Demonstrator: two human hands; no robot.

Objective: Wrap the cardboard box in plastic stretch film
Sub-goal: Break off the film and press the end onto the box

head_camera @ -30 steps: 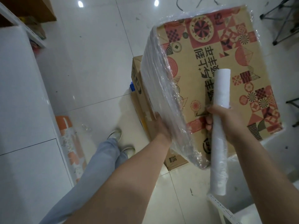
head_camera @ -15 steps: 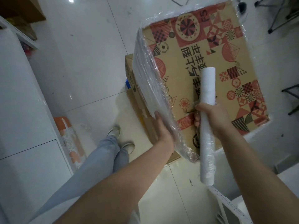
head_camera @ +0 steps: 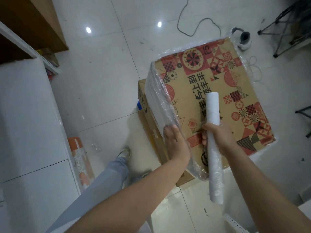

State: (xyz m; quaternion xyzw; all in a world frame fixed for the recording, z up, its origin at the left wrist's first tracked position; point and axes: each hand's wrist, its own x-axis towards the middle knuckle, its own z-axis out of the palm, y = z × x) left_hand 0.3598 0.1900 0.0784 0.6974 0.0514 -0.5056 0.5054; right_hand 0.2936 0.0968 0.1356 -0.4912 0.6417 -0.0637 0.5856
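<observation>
On the lower box's (head_camera: 148, 130) top, a printed cardboard box (head_camera: 217, 105) sits; left hand (head_camera: 175, 143) presses flat, smoothing side film (head_camera: 156, 105), right hand (head_camera: 217, 137) clamps the film roll (head_camera: 213, 143) for pulling.

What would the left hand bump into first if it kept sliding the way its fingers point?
Probably nothing solid: the left hand lies flat on the film-covered side of the cardboard box, so it would slide along it.
</observation>
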